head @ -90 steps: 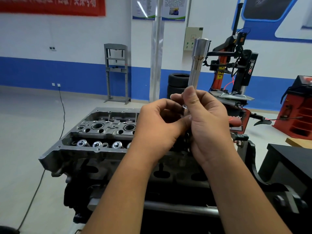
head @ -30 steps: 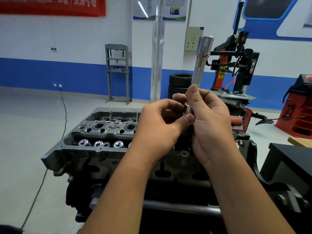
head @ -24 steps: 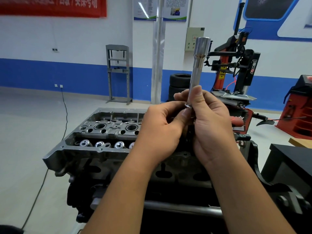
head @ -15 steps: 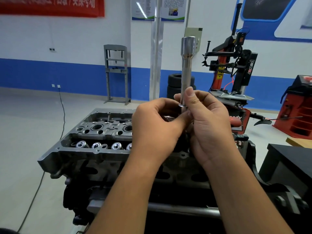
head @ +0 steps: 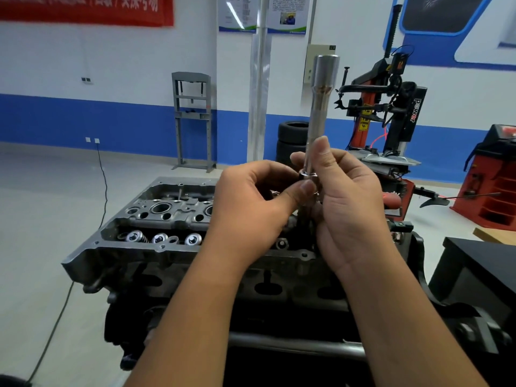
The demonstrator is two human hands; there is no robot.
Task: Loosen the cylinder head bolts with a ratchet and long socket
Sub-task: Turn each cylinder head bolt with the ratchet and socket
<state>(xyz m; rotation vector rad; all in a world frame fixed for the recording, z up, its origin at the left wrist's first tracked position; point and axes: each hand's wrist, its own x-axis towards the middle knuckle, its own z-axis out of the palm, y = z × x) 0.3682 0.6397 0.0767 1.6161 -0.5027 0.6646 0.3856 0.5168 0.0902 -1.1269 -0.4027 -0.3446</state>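
Both our hands meet at frame centre on the tool: our right hand (head: 349, 208) is curled round the lower shaft of the long socket (head: 318, 113), thumb pressed up its side, while our left hand (head: 251, 208) pinches at the collar where the socket joins what sits below, thumb tip touching the metal. The ratchet itself is hidden behind our fingers, so we cannot tell whether the drive has seated.

Below and behind the hands, across the middle of the frame, lies the cylinder head (head: 156, 216), valve springs (head: 160, 238) showing at centre left. The socket stands upright above it, wide end toward the top of the frame, well apart from any bolt.

Our worry is a half-seated joint. If the square drive has not clicked home, the socket could drop off as we tip it downward, striking the machined face or falling into an open bore. A loose joint would also rock on the bolt and round its head once we pull.
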